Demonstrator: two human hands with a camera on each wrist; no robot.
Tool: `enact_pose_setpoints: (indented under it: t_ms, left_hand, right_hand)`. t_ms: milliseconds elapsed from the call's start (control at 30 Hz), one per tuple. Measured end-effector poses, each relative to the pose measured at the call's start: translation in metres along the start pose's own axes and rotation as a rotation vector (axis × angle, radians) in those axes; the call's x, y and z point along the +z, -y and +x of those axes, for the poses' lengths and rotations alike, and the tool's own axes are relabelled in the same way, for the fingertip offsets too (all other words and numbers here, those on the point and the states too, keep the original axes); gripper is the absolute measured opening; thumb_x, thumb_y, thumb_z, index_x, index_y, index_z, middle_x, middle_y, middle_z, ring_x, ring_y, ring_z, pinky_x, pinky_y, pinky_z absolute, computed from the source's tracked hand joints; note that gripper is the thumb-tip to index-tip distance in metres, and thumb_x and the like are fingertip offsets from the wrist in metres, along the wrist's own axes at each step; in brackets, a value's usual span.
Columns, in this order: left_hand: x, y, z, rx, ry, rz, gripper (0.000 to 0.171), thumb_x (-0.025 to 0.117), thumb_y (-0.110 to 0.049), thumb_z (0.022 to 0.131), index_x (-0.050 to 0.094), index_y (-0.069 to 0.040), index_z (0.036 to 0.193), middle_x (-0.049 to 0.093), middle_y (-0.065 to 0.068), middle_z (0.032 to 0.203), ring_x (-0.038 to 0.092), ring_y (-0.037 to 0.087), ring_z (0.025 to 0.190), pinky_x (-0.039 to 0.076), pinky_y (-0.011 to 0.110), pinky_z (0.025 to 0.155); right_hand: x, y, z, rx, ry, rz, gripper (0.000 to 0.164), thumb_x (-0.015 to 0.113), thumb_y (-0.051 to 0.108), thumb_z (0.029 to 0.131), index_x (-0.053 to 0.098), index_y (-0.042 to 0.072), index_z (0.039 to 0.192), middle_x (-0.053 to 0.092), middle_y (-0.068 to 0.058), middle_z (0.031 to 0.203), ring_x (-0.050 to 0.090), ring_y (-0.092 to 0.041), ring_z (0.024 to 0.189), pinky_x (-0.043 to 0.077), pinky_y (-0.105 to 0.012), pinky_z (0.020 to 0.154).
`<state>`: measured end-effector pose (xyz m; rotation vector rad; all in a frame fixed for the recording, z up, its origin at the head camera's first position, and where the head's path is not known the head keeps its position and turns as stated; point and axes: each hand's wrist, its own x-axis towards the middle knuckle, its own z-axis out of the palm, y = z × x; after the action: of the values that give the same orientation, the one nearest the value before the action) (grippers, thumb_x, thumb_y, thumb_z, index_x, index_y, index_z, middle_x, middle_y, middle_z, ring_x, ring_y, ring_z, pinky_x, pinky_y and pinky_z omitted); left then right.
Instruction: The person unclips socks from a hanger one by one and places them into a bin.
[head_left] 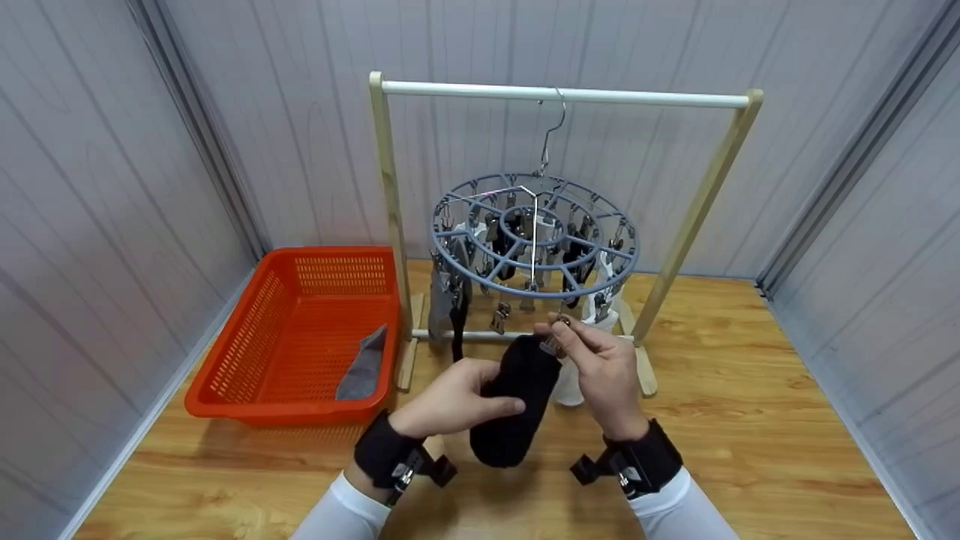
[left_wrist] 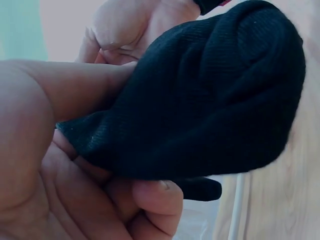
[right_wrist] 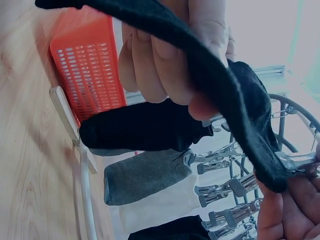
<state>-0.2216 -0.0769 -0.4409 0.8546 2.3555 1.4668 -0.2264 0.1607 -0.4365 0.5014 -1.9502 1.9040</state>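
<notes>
A black sock slants down in front of the round drying rack. My left hand holds it, thumb on the near face and fingers behind, as the left wrist view shows around the dark knit. At the sock's top edge my right hand pinches a metal clip hanging from the rack's rim. In the right wrist view the clip's jaws meet the cuff. Other socks hang behind, including a grey sock and another black sock.
The rack hangs by a hook from a white rail on a wooden stand. An orange basket at the left holds a grey cloth item. Several other clips, such as a metal clip, dangle from the rack.
</notes>
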Motion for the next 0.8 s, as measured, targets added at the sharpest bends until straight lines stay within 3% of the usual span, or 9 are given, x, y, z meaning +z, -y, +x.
enact_pose_setpoints:
  t_ms: [300, 567, 667, 800]
  left_hand:
    - [-0.009, 0.003, -0.004, -0.013, 0.027, 0.062, 0.017, 0.084, -0.025, 0.101, 0.076, -0.01, 0.098, 0.073, -0.008, 0.086, 0.069, 0.005, 0.074, 0.057, 0.025, 0.067]
    - [-0.014, 0.002, -0.005, -0.016, 0.033, 0.113, 0.026, 0.084, -0.028, 0.101, 0.067, -0.014, 0.087, 0.063, -0.01, 0.079, 0.059, 0.005, 0.069, 0.049, 0.026, 0.063]
    - [-0.018, 0.002, -0.007, -0.013, 0.026, 0.113, 0.026, 0.084, -0.029, 0.101, 0.067, -0.014, 0.088, 0.063, -0.01, 0.079, 0.059, 0.006, 0.07, 0.049, 0.026, 0.064]
    - [-0.023, 0.0, -0.01, -0.003, 0.012, 0.107, 0.023, 0.084, -0.028, 0.101, 0.069, -0.013, 0.09, 0.066, -0.009, 0.082, 0.062, 0.006, 0.071, 0.052, 0.027, 0.065]
  right_hand:
    - [0.003, 0.0, 0.0, 0.0, 0.006, 0.098, 0.022, 0.066, 0.007, 0.112, 0.08, -0.007, 0.122, 0.082, -0.024, 0.111, 0.082, -0.026, 0.102, 0.063, -0.032, 0.085]
    - [0.004, 0.001, -0.001, -0.008, 0.052, 0.05, 0.025, 0.068, 0.012, 0.112, 0.078, -0.003, 0.13, 0.082, -0.018, 0.117, 0.08, -0.029, 0.11, 0.063, -0.034, 0.093]
    - [0.006, -0.001, -0.003, -0.122, 0.068, -0.046, 0.028, 0.069, 0.005, 0.11, 0.074, -0.006, 0.135, 0.082, -0.015, 0.123, 0.078, -0.026, 0.113, 0.061, -0.032, 0.098]
    - [0.009, -0.005, -0.004, -0.383, 0.021, -0.296, 0.034, 0.079, 0.0, 0.101, 0.075, -0.004, 0.135, 0.081, -0.01, 0.124, 0.076, -0.026, 0.108, 0.058, -0.028, 0.098]
